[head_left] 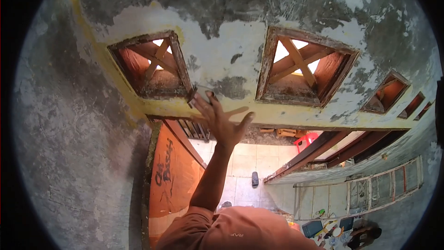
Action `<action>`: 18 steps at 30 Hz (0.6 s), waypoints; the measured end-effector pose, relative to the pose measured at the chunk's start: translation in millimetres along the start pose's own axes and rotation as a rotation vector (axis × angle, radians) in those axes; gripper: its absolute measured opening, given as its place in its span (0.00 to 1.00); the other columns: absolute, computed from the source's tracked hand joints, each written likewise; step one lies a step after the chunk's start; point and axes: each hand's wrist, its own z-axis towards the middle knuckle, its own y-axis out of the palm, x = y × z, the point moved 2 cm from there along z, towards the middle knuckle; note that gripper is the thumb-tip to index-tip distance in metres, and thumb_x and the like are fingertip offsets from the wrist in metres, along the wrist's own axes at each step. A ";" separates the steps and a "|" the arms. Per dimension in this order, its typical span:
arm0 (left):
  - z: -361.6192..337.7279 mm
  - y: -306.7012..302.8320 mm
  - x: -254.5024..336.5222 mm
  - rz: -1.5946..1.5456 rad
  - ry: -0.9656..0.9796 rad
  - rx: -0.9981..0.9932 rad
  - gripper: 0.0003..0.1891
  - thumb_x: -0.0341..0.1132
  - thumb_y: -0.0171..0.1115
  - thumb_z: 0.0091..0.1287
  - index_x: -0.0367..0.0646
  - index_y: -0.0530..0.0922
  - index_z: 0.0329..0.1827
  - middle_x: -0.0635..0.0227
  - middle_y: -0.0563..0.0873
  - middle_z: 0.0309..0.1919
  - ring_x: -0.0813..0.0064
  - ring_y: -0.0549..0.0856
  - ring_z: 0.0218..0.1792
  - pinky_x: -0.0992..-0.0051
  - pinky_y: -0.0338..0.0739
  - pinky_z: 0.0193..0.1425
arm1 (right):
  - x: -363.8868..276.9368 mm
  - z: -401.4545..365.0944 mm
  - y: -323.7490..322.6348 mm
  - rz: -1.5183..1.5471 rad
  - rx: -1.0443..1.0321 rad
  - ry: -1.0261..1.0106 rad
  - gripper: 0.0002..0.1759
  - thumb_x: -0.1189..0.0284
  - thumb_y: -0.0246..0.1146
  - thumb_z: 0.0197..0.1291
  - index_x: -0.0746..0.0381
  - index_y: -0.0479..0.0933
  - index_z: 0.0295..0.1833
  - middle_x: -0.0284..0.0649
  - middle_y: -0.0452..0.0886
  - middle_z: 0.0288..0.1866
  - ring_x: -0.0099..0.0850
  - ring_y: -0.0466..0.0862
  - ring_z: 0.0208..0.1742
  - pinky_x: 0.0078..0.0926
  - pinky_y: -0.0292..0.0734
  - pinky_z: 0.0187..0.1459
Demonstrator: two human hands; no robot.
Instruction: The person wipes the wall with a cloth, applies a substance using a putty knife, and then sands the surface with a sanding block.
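Note:
My left hand (224, 122) is raised in front of the wall (231, 55), its forearm reaching up from an orange-brown sleeve. The thumb points out to the right, and the fingers spread toward the lower right corner of the left wooden-framed vent (181, 62). Motion smears the fingers. A thin greyish shape shows by the fingertips; I cannot make out what it is or whether it touches them. Patchy grey and pale yellow plaster surrounds the vents. My right hand is out of view.
A second crossed-slat vent (266, 65) and smaller ones are farther right. Below are an orange door (162, 199) with black writing, a tiled floor (243, 190) with a dark object (255, 179), and a red chair (305, 141). A ladder (370, 192) and scattered items are at lower right.

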 end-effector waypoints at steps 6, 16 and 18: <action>-45.1 16.9 11.8 0.237 0.051 -0.174 0.67 0.82 0.53 0.48 0.42 0.40 0.80 0.35 0.35 0.76 0.36 0.33 0.76 0.27 0.25 0.67 | 67.8 57.3 31.2 -0.073 -0.029 0.091 0.21 0.68 0.74 0.44 0.65 0.83 0.44 0.50 0.86 0.41 0.41 0.86 0.43 0.38 0.79 0.46; -16.3 4.9 14.3 0.081 0.055 -0.026 0.66 0.82 0.52 0.48 0.43 0.39 0.80 0.40 0.32 0.77 0.38 0.33 0.77 0.27 0.25 0.67 | -32.9 6.5 -17.9 0.100 -0.045 0.062 0.16 0.74 0.71 0.47 0.65 0.83 0.44 0.48 0.86 0.41 0.38 0.86 0.40 0.37 0.80 0.43; 9.1 -5.4 15.2 0.101 -0.024 -0.022 0.65 0.82 0.52 0.49 0.47 0.39 0.80 0.42 0.31 0.77 0.39 0.33 0.77 0.28 0.25 0.67 | -39.2 7.0 -21.1 0.035 -0.031 0.037 0.16 0.75 0.71 0.47 0.65 0.83 0.45 0.47 0.86 0.41 0.37 0.86 0.39 0.37 0.80 0.43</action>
